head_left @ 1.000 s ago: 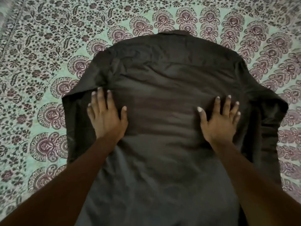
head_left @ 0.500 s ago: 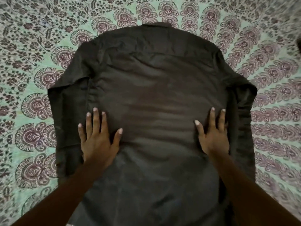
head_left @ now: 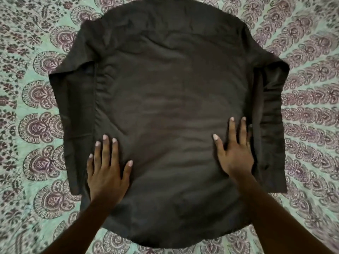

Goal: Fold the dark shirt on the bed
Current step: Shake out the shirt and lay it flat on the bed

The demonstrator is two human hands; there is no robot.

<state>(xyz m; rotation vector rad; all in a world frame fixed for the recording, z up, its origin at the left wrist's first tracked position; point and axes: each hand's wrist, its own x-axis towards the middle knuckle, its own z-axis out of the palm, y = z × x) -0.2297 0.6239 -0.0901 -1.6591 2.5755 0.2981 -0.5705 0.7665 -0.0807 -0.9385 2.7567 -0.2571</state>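
The dark shirt [head_left: 168, 99] lies flat on the bed with its back up and its collar at the far edge. Both sleeves lie folded down along its sides. My left hand [head_left: 107, 171] rests flat on the lower left of the shirt, fingers straight and spread. My right hand [head_left: 234, 153] presses flat on the lower right, beside the side seam; its outer fingers are hidden at the fold of the right sleeve.
The bedspread [head_left: 27, 107] is pale green with purple floral medallions and surrounds the shirt on all sides. The shirt's hem lies close to the near edge of the view, between my forearms.
Both hands have slid down the shirt's back toward the hem, flattening the cloth. The view has shifted so the whole shirt, hem included, now shows.
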